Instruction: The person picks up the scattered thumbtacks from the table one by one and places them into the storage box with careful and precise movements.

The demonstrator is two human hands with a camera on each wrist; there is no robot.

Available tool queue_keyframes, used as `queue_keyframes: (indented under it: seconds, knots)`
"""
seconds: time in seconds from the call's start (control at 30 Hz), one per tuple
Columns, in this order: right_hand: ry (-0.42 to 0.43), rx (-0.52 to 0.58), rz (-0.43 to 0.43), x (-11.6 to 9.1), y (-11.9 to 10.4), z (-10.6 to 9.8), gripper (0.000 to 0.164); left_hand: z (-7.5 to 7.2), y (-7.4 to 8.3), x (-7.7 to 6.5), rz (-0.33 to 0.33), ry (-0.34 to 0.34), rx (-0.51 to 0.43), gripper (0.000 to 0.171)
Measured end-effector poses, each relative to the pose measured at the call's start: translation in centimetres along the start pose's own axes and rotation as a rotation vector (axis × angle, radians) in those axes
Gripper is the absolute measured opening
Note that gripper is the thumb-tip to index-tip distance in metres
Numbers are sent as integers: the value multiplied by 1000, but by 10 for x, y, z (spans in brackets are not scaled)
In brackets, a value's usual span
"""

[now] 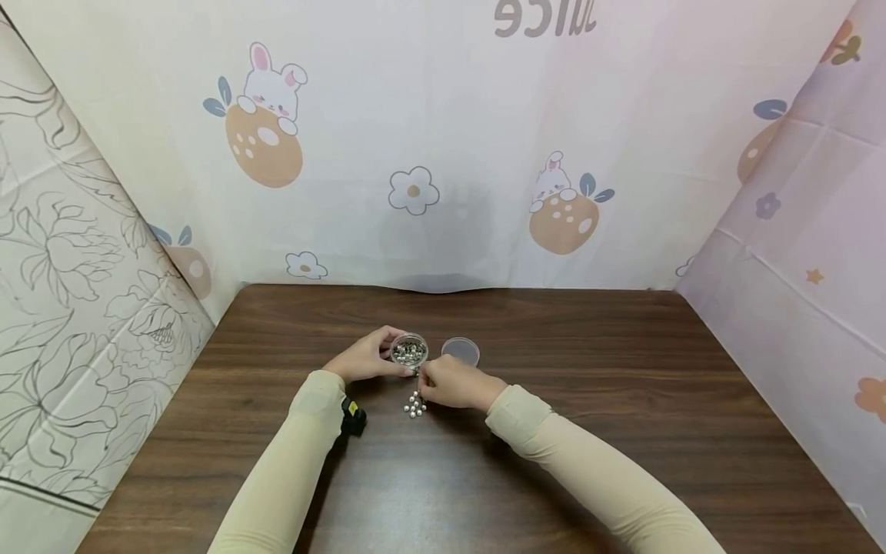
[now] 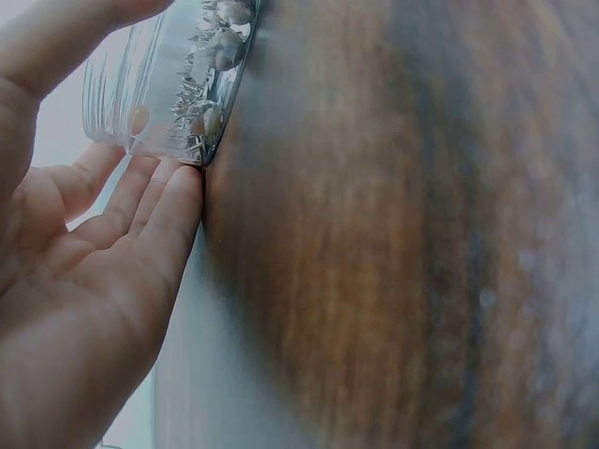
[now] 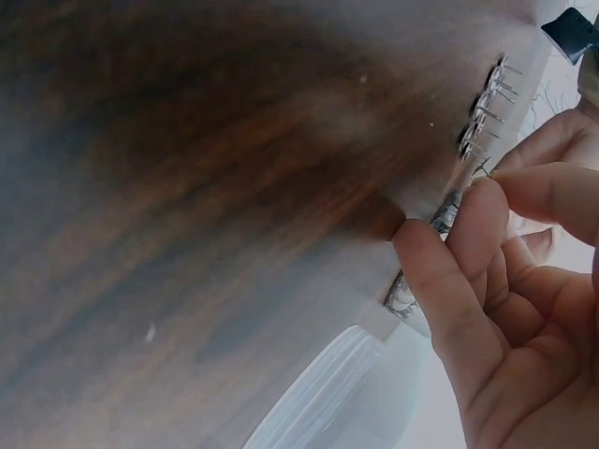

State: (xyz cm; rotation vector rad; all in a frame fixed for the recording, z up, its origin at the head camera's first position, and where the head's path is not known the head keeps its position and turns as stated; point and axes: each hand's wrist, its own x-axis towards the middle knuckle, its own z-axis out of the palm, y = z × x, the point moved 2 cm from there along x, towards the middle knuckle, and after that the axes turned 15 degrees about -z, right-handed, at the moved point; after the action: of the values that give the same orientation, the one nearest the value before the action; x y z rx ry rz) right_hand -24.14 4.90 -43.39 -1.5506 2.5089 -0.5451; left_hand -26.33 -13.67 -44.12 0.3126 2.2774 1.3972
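Note:
A clear round plastic tub (image 1: 409,350) with many silver thumbtacks in it stands on the brown table. My left hand (image 1: 367,357) grips its side between thumb and fingers. In the left wrist view, tacks (image 2: 223,47) show through the tub wall. Just in front of the tub lies a small cluster of loose thumbtacks (image 1: 414,407); in the right wrist view these tacks (image 3: 482,112) sit with their pins pointing up. My right hand (image 1: 453,383) is beside the cluster and pinches one thumbtack (image 3: 484,170) between thumb and index finger.
A clear round lid (image 1: 461,352) lies to the right of the tub, behind my right hand. A black wrist camera (image 1: 354,417) is on my left wrist. The wooden table (image 1: 588,362) runs back to a printed cloth curtain (image 1: 443,115).

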Motion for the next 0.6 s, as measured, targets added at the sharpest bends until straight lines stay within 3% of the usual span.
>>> queue_keyframes:
  seconds: [0.37,0.6]
  knots:
    - [20,55,-14,-1,2,-11,10,-1,2,-1,-19,-7,32,68]
    - [91,11,-11,3,7,-19,10,0,0,-1,-18,-8,9,67]
